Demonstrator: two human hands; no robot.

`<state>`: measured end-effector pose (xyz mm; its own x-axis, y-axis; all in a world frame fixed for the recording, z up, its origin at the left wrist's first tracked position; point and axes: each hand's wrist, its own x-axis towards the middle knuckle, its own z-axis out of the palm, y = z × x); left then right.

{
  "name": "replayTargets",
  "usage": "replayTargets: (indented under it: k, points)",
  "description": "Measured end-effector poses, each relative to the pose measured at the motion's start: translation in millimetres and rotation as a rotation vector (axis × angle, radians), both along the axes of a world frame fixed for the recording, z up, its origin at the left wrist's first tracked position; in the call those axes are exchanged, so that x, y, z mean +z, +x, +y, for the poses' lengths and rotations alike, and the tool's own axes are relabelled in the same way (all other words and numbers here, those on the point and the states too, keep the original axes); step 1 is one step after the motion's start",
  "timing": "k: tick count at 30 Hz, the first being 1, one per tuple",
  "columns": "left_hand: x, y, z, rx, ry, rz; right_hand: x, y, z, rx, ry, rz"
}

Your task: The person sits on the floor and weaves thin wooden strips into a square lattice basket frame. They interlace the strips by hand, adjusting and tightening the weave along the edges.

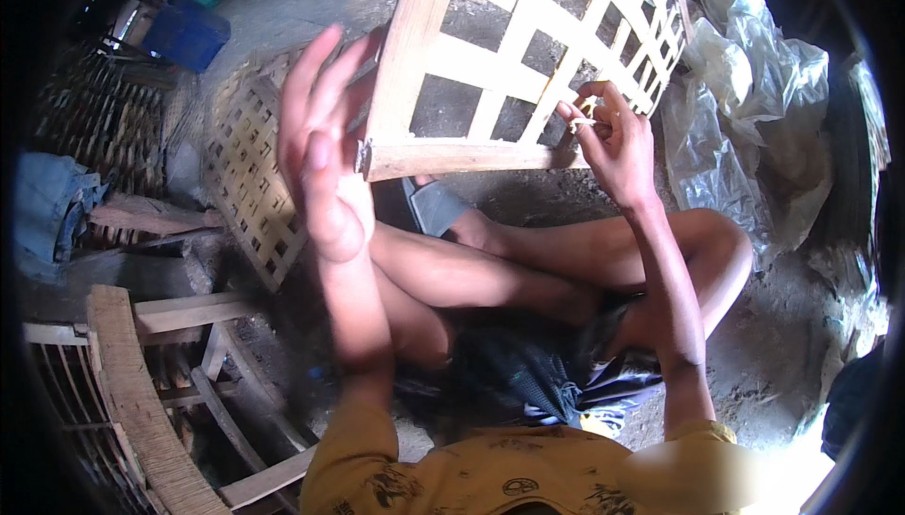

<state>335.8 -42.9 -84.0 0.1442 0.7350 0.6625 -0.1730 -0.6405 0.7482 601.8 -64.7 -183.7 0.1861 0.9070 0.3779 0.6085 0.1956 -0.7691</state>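
A woven bamboo panel (481, 60) with a wooden edge frame stands tilted up in front of me, above my crossed legs. My left hand (325, 161) is at its lower left corner, fingers stretched out and apart, palm close against the frame's side; whether it bears weight I cannot tell. Close to the right part of the bottom rail, my right hand (617, 138) is closed in a pinch. Between its thumb and fingers is a small pale strip (586, 123), its far end hidden by the fingers.
A second woven panel (245, 152) leans at the left. Nearer me lies a slatted wooden frame (156, 402). Crumpled clear plastic sheeting (745, 109) is heaped on the right. A blue container (189, 32) stands at the far left, with blue cloth (55, 208) below it.
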Motion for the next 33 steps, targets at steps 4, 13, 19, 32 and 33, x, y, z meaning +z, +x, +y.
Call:
replayTargets:
  k: [4,13,19,32,33]
  points:
    - [12.3,17.4,-2.5,-0.152,-0.128,0.066,1.3,-8.4,-4.4,-0.009,0.049,0.077]
    - [11.1,19.0,-13.3,-0.236,-0.193,-0.009,49.4,-32.7,-42.7,0.205,0.184,0.022]
    - [10.4,23.7,-19.3,-0.236,-0.146,-0.014,57.9,-57.5,-42.0,0.253,0.425,-0.171]
    - [8.0,22.5,-31.1,-0.195,-0.059,0.098,68.4,-61.7,-55.2,0.224,0.575,-0.358]
    - [8.2,25.7,-32.7,-0.201,-0.061,0.072,69.5,-59.8,-55.6,0.229,0.575,-0.355]
